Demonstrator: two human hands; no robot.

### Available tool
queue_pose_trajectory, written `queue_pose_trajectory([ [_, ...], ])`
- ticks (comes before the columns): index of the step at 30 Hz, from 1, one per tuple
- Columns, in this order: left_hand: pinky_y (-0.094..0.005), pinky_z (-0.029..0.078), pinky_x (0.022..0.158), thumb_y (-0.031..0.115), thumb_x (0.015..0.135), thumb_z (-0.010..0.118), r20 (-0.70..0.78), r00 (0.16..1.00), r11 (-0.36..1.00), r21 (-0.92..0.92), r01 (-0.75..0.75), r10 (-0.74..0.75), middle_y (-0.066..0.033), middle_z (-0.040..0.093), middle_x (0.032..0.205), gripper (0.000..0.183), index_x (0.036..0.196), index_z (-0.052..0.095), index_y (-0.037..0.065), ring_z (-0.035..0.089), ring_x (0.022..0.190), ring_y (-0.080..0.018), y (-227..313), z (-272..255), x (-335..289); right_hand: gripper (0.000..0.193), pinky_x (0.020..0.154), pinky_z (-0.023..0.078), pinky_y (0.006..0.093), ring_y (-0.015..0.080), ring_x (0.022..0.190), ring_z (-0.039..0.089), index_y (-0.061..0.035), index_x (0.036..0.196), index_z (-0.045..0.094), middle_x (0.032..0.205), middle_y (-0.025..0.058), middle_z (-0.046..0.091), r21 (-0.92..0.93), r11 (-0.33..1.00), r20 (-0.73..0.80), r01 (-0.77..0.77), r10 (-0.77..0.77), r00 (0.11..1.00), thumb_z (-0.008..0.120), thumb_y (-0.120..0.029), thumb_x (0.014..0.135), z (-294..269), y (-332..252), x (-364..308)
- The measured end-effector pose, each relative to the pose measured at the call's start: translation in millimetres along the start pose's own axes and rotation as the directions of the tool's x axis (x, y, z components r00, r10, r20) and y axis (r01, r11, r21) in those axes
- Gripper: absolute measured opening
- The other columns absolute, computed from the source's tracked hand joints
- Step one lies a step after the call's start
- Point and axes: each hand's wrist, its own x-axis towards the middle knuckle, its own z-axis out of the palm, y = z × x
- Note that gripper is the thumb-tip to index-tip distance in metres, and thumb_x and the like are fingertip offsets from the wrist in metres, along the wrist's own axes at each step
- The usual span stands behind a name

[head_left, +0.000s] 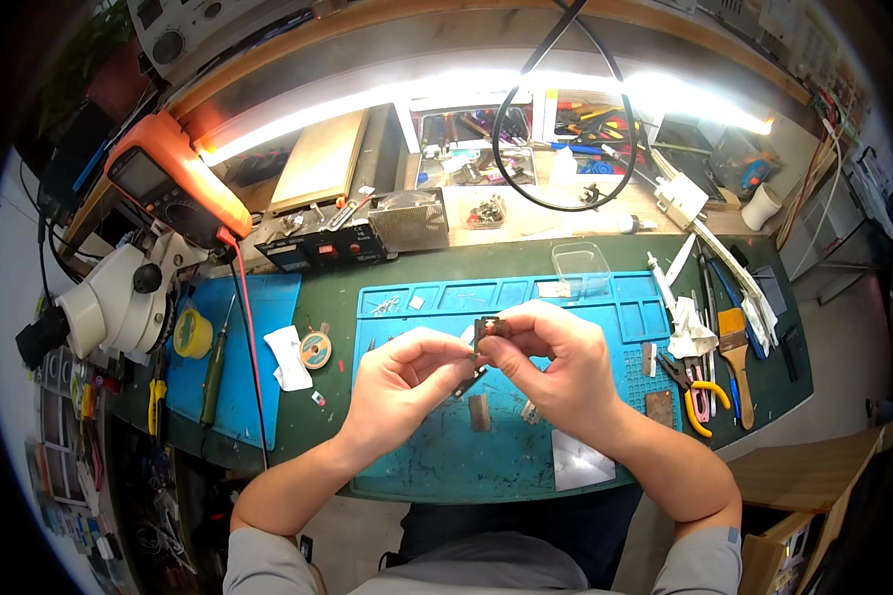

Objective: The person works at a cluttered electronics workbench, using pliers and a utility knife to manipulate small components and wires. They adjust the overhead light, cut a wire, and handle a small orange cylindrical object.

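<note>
Above the middle of the blue work mat (432, 471), the two hands met over small dark parts. On the right, the right hand (563, 359) had its thumb and forefinger closed in a pinch on a small black part (486, 325), held up off the mat, with a coppery patch showing at its centre. On the left, the left hand (404, 382) had its thumb and forefinger drawn together on a dark strip (468, 384), its end jutting out on the near side of the tips; whether strip and black part were joined could not be told. Nearer on the mat lay a brownish block (479, 413) and, to its right, a shiny square sheet (579, 463). Toward the far edge stood a clear plastic box (581, 260). Farther right, yellow-handled pliers (702, 395) lay just beside a wide brush (733, 337). Well to the left, a spool (315, 349) sat beside a crumpled white cloth (286, 359), and an orange multimeter (200, 177) stood beyond them, leaning back
</note>
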Motion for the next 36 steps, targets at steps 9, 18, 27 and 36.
queue_pose_trajectory([
  [9,-0.0297,0.056,0.093,0.001,0.098,0.065,0.004,1.0,1.0,-0.014,-0.015,0.015,-0.0086,0.07,0.11,0.015,0.112,0.068,-0.004,0.068,0.103,-0.0142,0,0,0,0.015,0.072,0.06,0.0293,0.0187,0.083,0.076,0.0019,0.104,0.069,0.093,0.0109,0.072,-0.036,0.999,0.009,0.015,-0.015,1.0,0.073,-0.004,0.09,0,-2,0],
  [18,-0.0294,0.056,0.093,0.001,0.098,0.066,-0.008,1.0,0.999,0.031,-0.03,0.03,-0.009,0.071,0.109,0.015,0.111,0.069,-0.004,0.068,0.103,-0.0143,0,1,0,0.014,0.071,0.06,0.029,0.0185,0.082,0.076,0.0018,0.102,0.07,0.092,0.011,0.073,-0.048,0.999,0.006,0.015,-0.014,1.0,0.074,-0.004,0.09,0,-3,0],
  [27,-0.0263,0.057,0.086,0.005,0.097,0.07,-0.045,0.999,0.999,0.031,0.029,-0.028,-0.0087,0.074,0.107,0.017,0.111,0.07,-0.003,0.07,0.098,-0.0125,1,2,-2,0.012,0.07,0.059,0.0281,0.0166,0.08,0.075,0.0016,0.099,0.072,0.088,0.011,0.074,0.013,0.997,0.018,-0.075,0.074,0.997,0.076,-0.005,0.089,0,-6,0],
  [36,-0.0242,0.056,0.084,0.005,0.097,0.07,-0.067,0.997,0.999,-0.015,0.03,-0.031,-0.0091,0.074,0.106,0.018,0.113,0.069,-0.003,0.069,0.097,-0.0111,11,3,-2,0.015,0.07,0.057,0.0274,0.0158,0.079,0.074,0.003,0.103,0.074,0.088,0.0124,0.075,0.079,0.99,0.02,-0.116,0.115,0.993,0.074,-0.007,0.091,5,-1,-2],
])
